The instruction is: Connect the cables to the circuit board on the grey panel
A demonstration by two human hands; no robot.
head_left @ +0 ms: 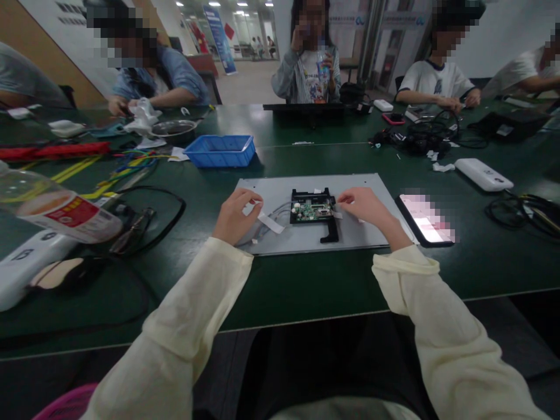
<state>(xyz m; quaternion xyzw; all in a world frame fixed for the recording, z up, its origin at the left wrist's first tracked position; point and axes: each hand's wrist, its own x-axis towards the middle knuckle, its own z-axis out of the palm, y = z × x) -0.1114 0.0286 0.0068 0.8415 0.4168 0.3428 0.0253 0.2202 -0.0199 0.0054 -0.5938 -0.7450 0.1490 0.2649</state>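
A grey metal panel lies flat on the green table in front of me. On it sits a black plastic frame with a green circuit board inside, and grey cables run out from its left side. My left hand, above the panel's left part, pinches a white strip that looks like tape. My right hand is at the frame's right edge with thumb and fingers together; a small pale piece shows below the fingertips, and what they grip is unclear.
A blue bin stands beyond the panel, a lit phone to its right. A plastic bottle, cables and a white device crowd the left. Another white device lies at right. Several people sit around the table.
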